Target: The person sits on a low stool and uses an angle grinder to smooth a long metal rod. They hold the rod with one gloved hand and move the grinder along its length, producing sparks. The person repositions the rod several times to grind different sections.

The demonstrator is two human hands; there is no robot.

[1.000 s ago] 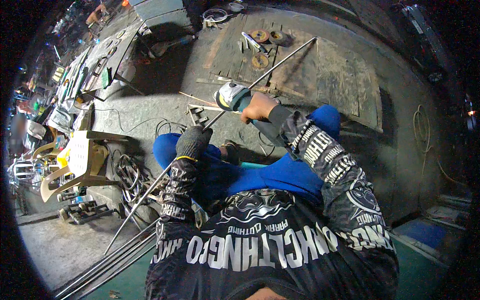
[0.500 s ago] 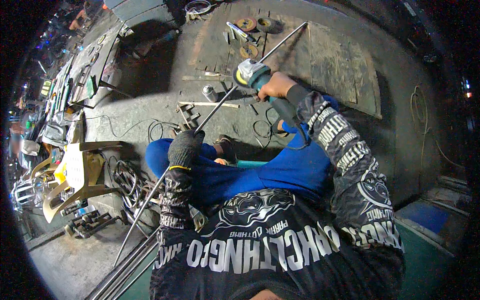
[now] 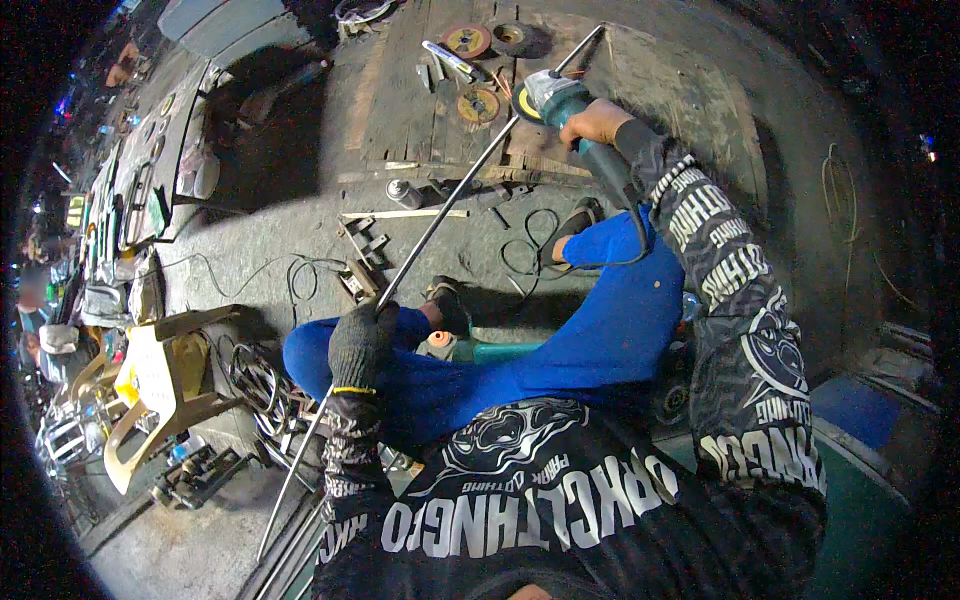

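My left hand (image 3: 361,343), in a dark knit glove, grips a long thin metal rod (image 3: 450,195) near its middle. The rod slants from the lower left up to the far right over a wooden work board (image 3: 400,110). My right hand (image 3: 598,122) holds a green angle grinder (image 3: 560,100) by its body, with the disc end against the rod's far part. A black cable (image 3: 530,250) trails from the grinder down toward my blue trouser legs (image 3: 560,350).
Grinding discs (image 3: 467,40) and small tools lie on the board beyond the rod. A yellow plastic chair (image 3: 150,385) stands at the left beside coiled wire (image 3: 255,385). More long rods (image 3: 290,560) lie at the lower left. Metal brackets (image 3: 360,240) and a wooden strip (image 3: 400,214) sit on the concrete floor.
The right hand has carried the grinder farther out along the rod, toward its far end. The left hand kept its grip on the rod.
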